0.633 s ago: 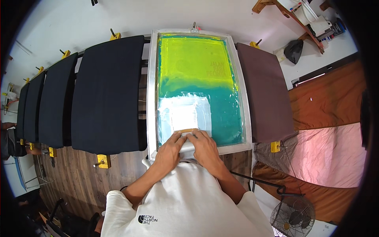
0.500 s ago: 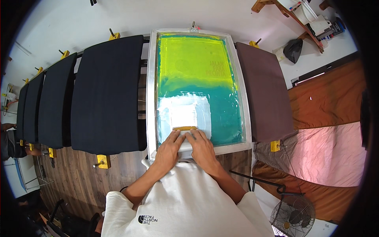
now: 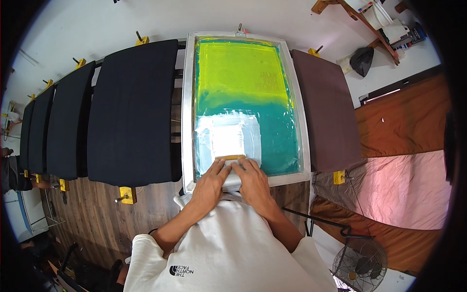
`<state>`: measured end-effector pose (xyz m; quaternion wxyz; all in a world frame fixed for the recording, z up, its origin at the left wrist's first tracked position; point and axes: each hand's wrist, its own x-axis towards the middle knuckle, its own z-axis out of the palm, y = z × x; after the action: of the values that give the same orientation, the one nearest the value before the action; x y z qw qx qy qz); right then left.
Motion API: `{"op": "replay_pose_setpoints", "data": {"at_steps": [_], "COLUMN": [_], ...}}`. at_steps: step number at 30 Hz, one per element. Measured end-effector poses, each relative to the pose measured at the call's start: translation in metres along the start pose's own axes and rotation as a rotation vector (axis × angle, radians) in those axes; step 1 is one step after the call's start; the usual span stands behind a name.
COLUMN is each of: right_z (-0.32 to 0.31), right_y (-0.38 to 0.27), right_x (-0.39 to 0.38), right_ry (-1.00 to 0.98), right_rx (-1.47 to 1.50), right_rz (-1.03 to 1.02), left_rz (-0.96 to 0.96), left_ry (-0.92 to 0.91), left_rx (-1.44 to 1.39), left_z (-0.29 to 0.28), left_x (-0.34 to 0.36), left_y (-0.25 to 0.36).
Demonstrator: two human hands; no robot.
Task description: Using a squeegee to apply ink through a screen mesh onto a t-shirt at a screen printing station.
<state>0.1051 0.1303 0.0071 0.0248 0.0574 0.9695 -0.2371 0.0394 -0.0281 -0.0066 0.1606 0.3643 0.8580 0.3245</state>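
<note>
A screen-printing frame with a pale metal rim lies in front of me, its mesh yellow-green at the far half and teal nearer. At its near left, white ink coats a rectangular patch. A squeegee with a yellow-brown edge rests at the near end of this patch. My left hand and my right hand press side by side on it, fingers bent over its near side and pointing away from me. The fingers cover most of its body, and the thumbs lie close together between them.
Several dark-cloth-covered boards stand in a row on the left, with yellow clamps at their ends. A brownish board adjoins the frame's right side. A wire fan stands lower right, near hanging orange cloth. Another person's dark clothing shows far left.
The view has shifted slightly over the frame. Both hands and the squeegee are a touch further right, still at the near end of the white ink.
</note>
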Motion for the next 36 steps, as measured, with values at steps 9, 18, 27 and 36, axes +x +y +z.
{"op": "replay_pose_setpoints", "data": {"at_steps": [9, 18, 27, 36], "right_z": [-0.003, -0.002, -0.006, -0.003], "right_y": [0.0, -0.003, -0.006, -0.007], "right_x": [-0.002, -0.009, -0.013, -0.018], "right_ry": [0.01, -0.034, -0.037, -0.015], "right_rx": [-0.034, 0.032, 0.036, 0.036], "right_rz": [-0.033, 0.024, 0.031, 0.032], "left_rz": [-0.005, -0.023, -0.068, -0.052], "left_ry": [0.008, -0.052, -0.091, -0.08], "left_rx": [-0.05, -0.054, -0.098, -0.079], "left_z": [0.001, 0.0, -0.007, 0.001], "left_x": [-0.004, -0.008, -0.01, -0.016], "left_y": [0.003, 0.004, 0.012, 0.008]}}
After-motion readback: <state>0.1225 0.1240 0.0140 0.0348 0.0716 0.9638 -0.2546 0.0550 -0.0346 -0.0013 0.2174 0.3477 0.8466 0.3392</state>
